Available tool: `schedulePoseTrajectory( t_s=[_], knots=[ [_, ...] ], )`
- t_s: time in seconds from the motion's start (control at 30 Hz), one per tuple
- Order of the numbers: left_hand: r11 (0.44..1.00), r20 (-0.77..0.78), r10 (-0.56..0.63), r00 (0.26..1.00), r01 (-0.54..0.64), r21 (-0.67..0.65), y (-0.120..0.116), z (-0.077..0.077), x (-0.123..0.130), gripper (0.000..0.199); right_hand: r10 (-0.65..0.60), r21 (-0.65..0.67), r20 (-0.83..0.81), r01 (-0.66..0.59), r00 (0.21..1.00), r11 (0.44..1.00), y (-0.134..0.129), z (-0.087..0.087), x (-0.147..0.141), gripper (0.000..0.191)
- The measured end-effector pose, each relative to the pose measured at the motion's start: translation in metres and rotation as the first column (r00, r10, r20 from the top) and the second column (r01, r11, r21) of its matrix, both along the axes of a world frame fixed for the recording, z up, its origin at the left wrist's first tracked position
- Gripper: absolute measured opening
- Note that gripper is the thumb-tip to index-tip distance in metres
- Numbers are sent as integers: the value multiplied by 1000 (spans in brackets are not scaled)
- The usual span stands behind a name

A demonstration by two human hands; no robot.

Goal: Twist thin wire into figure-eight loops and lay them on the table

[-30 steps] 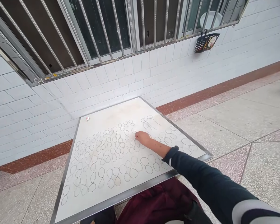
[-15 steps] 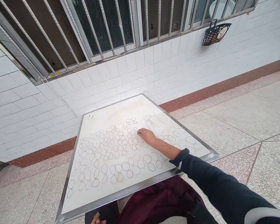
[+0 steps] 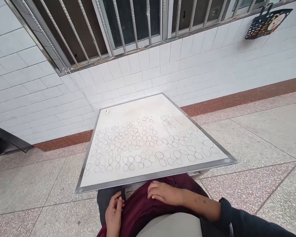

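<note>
A white board (image 3: 135,107) with a grey metal rim lies in front of me, covered with rows of drawn looped figure-eights and a few longer lines at its upper right. My right hand (image 3: 164,193) rests on the maroon cloth (image 3: 138,210) over my lap, just below the board's near edge; its fingers are curled and what they hold, if anything, is hidden. My left hand (image 3: 114,210) is at my left thigh, fingers bent, with a small tan piece (image 3: 118,194) at the fingertips. A small white and red object (image 3: 107,112) sits at the board's far left corner.
Behind the board stands a white tiled wall (image 3: 143,72) with barred windows (image 3: 133,24). A black patterned basket (image 3: 266,24) hangs at the upper right. Speckled floor tiles (image 3: 256,131) lie around, and a dark object (image 3: 7,140) is at the far left.
My right hand has left the board's drawn surface and come back to my lap. My left hand shows more fully. The view has shifted, so the board and basket appear further right and higher.
</note>
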State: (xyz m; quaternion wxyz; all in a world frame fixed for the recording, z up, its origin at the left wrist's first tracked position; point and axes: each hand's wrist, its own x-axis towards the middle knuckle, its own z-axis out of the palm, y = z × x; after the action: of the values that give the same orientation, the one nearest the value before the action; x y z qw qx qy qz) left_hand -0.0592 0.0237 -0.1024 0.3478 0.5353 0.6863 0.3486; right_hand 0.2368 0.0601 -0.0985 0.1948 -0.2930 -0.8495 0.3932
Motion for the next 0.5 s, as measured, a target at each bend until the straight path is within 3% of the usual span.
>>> schedulePoseTrajectory(
  t_s=[0.07,0.17,0.33,0.43,0.5],
  knots=[
    [995,-46,-103,994,103,-11,-5,1,2,47,8,20,117,-11,993,1000,6,0,12,38],
    [965,-97,-263,960,259,-51,-14,3,3,42,-59,-73,272,81,961,994,9,-6,27,53],
    [899,-93,-423,902,404,-171,-32,12,4,39,-103,-219,261,162,960,962,-10,-20,28,43],
    [865,-35,-473,880,457,-207,-46,28,2,45,-124,-405,199,197,972,893,-37,-23,27,43],
    [848,10,-496,868,487,-209,-57,40,-1,46,-176,-544,137,223,975,809,-56,-22,33,43]
  ],
)
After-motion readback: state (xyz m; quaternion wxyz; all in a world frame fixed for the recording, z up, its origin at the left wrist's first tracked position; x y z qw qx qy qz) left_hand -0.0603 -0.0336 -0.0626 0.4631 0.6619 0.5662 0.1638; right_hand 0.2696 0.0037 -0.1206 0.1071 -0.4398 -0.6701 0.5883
